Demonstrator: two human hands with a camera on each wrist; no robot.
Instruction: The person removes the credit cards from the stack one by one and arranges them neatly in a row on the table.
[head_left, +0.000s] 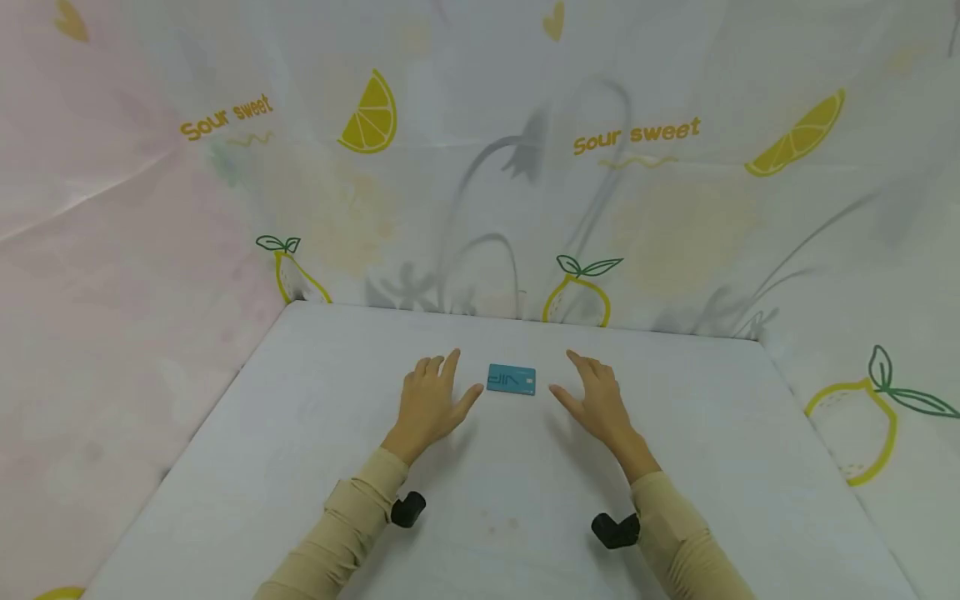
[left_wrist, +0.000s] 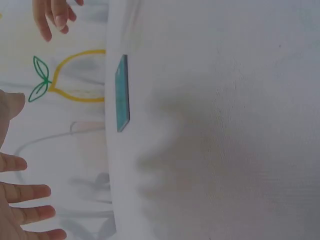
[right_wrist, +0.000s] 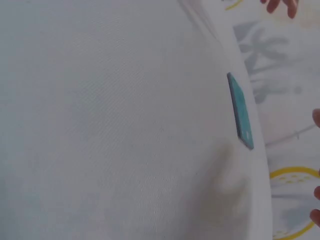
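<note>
A small teal card [head_left: 512, 379] with white lettering lies flat on the white table [head_left: 300, 400], between my two hands. My left hand [head_left: 433, 402] rests palm down just left of the card, fingers straight and spread, its thumb tip close to the card's left edge. To the right of the card my right hand [head_left: 592, 397] is also open, fingers spread, a short gap away. Neither hand holds anything. The left wrist view shows the card [left_wrist: 121, 94] edge-on with my left fingers [left_wrist: 25, 202] at the frame edge. In the right wrist view the card [right_wrist: 240, 111] lies near the table's far side.
A translucent curtain [head_left: 480, 167] printed with lemons and "Sour sweet" closes in the table at the back and both sides. Beige sleeves [head_left: 352, 517] cover both forearms, with a black camera mount [head_left: 408, 508] on each wrist.
</note>
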